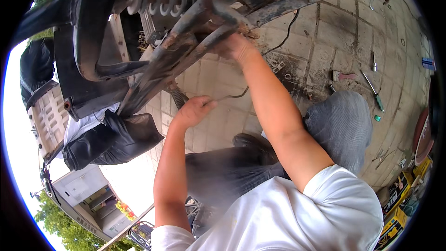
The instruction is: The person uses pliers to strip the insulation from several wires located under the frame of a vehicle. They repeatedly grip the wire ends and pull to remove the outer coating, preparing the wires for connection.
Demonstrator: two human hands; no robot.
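My left hand (194,111) is closed in a pinch on a thin dark cable (234,96), just below the metal frame. The cable passes behind my right forearm and shows again on its far side, running up toward the frame. My right hand (232,46) reaches in beneath the rusty, worn tubular vehicle frame (186,23). Its fingers are hidden by the tubes, so what they hold or touch cannot be seen. Close beside my left hand, a dark coil spring (176,96) hangs below the frame.
A pale coil-spring shock absorber (162,0) sits in the frame at upper left. On the paving lie a brush (344,75), a green-handled screwdriver (379,102), a socket tool (374,61) and a green cap (377,118). Yellow-black boxes (395,190) stand at right.
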